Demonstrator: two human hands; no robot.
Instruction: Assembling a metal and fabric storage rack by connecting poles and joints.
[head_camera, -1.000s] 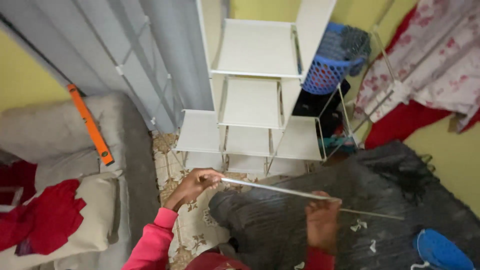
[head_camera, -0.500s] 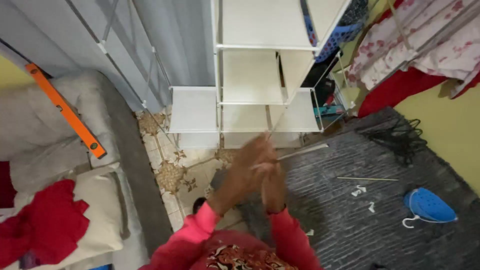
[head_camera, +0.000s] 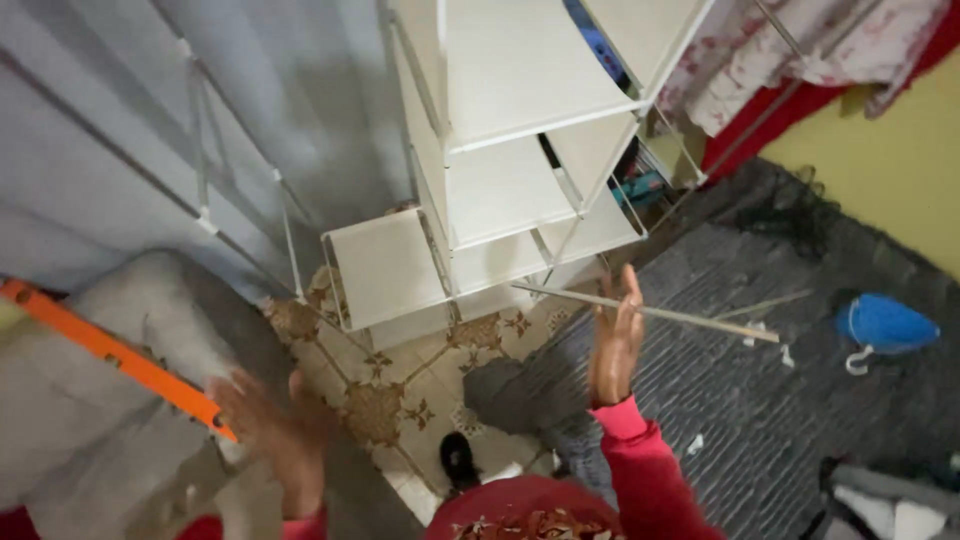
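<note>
My right hand (head_camera: 613, 345) is raised with its fingers pointing up, and a thin white rod (head_camera: 690, 318) lies across its fingertips, roughly level and pointing right. The grip looks light. My left hand (head_camera: 272, 425) is blurred, fingers spread and holding nothing, just below the lower end of an orange spirit level (head_camera: 112, 350). Both sleeves are pink. A white fabric-and-wire shelf unit (head_camera: 500, 180) stands just beyond the rod.
A grey fabric cover on a wire frame (head_camera: 150, 120) hangs at left over a grey cushion (head_camera: 80, 440). On the dark ribbed rug (head_camera: 780, 410) lie a second thin rod (head_camera: 765, 305), a blue clog (head_camera: 885, 325) and a black cord heap (head_camera: 790, 212). Patterned tiles (head_camera: 400, 395) lie in front of the shelf.
My left hand has let go of the rod and swung down left to the orange level. My right hand keeps the rod and has risen. The view has tilted.
</note>
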